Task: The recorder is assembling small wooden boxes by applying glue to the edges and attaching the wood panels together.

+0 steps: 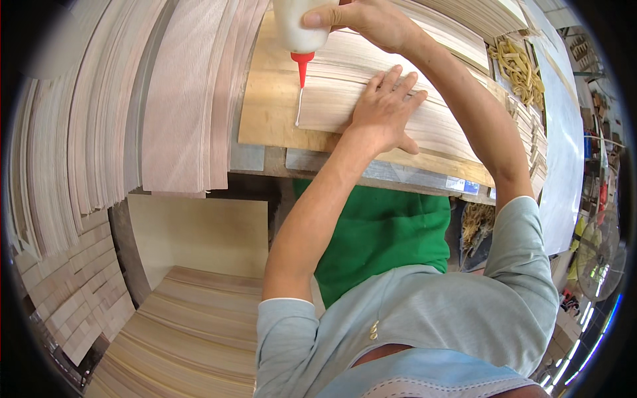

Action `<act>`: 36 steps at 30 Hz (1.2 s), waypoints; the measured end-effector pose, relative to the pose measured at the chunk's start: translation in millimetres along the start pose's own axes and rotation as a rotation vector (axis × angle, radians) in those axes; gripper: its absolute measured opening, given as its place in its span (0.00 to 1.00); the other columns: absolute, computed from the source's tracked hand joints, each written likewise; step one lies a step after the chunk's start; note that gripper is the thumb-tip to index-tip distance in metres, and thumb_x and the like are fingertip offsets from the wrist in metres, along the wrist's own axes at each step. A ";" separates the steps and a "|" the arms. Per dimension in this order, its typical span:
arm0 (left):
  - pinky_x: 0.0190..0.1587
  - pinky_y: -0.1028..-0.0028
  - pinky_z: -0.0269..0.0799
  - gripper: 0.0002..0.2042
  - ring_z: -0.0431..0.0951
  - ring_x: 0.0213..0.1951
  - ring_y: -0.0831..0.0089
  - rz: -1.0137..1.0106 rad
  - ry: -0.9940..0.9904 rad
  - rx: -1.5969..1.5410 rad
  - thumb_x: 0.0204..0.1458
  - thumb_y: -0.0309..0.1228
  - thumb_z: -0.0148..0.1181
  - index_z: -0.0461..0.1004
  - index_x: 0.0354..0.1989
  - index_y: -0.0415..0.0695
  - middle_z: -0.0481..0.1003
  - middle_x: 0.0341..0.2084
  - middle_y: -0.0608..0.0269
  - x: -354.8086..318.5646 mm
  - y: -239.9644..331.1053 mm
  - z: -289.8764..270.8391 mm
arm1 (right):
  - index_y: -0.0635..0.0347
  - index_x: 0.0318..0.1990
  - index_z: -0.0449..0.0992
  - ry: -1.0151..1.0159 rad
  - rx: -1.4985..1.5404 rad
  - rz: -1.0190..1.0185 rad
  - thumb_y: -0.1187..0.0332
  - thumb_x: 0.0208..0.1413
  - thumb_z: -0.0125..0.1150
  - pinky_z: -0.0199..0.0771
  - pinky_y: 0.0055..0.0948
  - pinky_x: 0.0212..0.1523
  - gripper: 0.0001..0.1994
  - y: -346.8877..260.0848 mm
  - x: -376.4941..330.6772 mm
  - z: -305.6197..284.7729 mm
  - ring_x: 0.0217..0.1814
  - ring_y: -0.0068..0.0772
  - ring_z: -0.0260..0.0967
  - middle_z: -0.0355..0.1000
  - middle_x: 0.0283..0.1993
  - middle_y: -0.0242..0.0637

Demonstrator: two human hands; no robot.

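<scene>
My right hand (361, 20) grips a white squeeze bottle (298, 30), tipped upside down with its red nozzle (302, 65) pointing down. A thin white line of what looks like glue (298, 109) runs from the nozzle tip to the left end of a thin wood veneer strip (328, 106). Flat on that pale strip lies my left hand (385, 113), its fingers spread and nothing held. Under the strip is a yellowish wooden board (265, 113), which shows along the left and near sides. Part of the bottle's top is cut off by the upper frame edge.
Tall piles of veneer sheets (182, 99) stand left of the board. A bunch of yellowish bands (521, 69) lies at the far right, near small wood strips (527, 132). Below left is another veneer stack (186, 325). A fan (600, 255) stands at the right.
</scene>
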State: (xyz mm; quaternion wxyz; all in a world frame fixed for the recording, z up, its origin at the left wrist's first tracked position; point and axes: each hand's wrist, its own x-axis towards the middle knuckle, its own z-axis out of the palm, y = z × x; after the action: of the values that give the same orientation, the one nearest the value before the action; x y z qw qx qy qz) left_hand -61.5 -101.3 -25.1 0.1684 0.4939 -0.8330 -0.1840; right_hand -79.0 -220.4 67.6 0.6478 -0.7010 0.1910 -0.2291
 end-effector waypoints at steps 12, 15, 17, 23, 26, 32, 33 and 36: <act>0.70 0.61 0.36 0.48 0.40 0.70 0.62 -0.022 -0.071 -0.018 0.30 0.53 0.70 0.57 0.65 0.54 0.48 0.68 0.60 1.7 0.9 -4.8 | 0.62 0.58 0.63 0.044 0.001 0.006 0.66 0.47 0.69 0.70 0.30 0.48 0.31 -0.1 12.8 -15.6 0.51 0.28 0.67 0.70 0.50 0.36; 0.70 0.62 0.35 0.48 0.40 0.70 0.62 -0.017 -0.082 -0.020 0.30 0.53 0.70 0.57 0.65 0.54 0.47 0.68 0.60 3.3 2.0 -6.2 | 0.61 0.58 0.63 0.084 -0.084 -0.091 0.66 0.47 0.69 0.70 0.30 0.48 0.31 10.7 20.3 -29.6 0.50 0.28 0.68 0.70 0.50 0.36; 0.70 0.62 0.35 0.48 0.40 0.70 0.62 -0.017 -0.086 -0.020 0.31 0.53 0.70 0.57 0.65 0.54 0.47 0.68 0.60 2.6 1.4 -6.9 | 0.61 0.59 0.63 0.070 -0.022 -0.069 0.67 0.47 0.69 0.71 0.30 0.47 0.31 10.0 22.4 -32.5 0.49 0.28 0.69 0.70 0.49 0.37; 0.70 0.62 0.35 0.48 0.41 0.70 0.61 -0.018 -0.079 -0.029 0.30 0.52 0.70 0.57 0.65 0.54 0.47 0.68 0.60 1.9 0.8 -5.4 | 0.60 0.60 0.62 0.134 -0.038 -0.086 0.67 0.47 0.68 0.74 0.30 0.43 0.32 -6.1 22.2 -34.6 0.47 0.30 0.70 0.71 0.47 0.36; 0.70 0.62 0.36 0.48 0.41 0.70 0.61 -0.001 -0.048 -0.041 0.30 0.52 0.70 0.57 0.65 0.54 0.48 0.68 0.59 3.9 1.8 -2.2 | 0.61 0.59 0.62 0.174 -0.065 -0.074 0.67 0.48 0.68 0.75 0.31 0.41 0.31 -6.3 22.2 -44.7 0.46 0.30 0.71 0.71 0.47 0.36; 0.70 0.62 0.36 0.48 0.41 0.70 0.61 -0.016 -0.038 -0.042 0.28 0.53 0.71 0.58 0.65 0.55 0.49 0.68 0.60 -2.3 -1.9 -3.5 | 0.62 0.58 0.63 0.238 -0.062 -0.132 0.69 0.49 0.66 0.76 0.31 0.41 0.28 9.0 33.1 -52.4 0.45 0.31 0.71 0.71 0.47 0.37; 0.70 0.61 0.36 0.48 0.42 0.69 0.61 -0.014 -0.040 -0.042 0.28 0.52 0.71 0.58 0.65 0.55 0.49 0.68 0.60 -1.2 0.2 -5.1 | 0.62 0.58 0.63 0.246 -0.068 -0.134 0.69 0.49 0.66 0.76 0.31 0.41 0.28 7.0 30.3 -54.1 0.45 0.31 0.71 0.71 0.47 0.37; 0.70 0.60 0.36 0.48 0.42 0.69 0.60 0.006 -0.031 -0.054 0.29 0.52 0.71 0.58 0.64 0.55 0.49 0.68 0.60 1.4 3.1 -5.5 | 0.62 0.57 0.64 0.315 -0.048 -0.140 0.68 0.50 0.65 0.76 0.32 0.42 0.27 4.5 17.3 -59.5 0.45 0.31 0.72 0.71 0.47 0.38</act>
State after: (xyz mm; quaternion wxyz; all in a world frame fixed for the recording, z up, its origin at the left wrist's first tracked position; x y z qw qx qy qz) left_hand -61.9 -101.9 -18.7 0.1693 0.4839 -0.8317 -0.2134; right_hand -98.4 -279.4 67.8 0.5754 -0.6833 0.2464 -0.3759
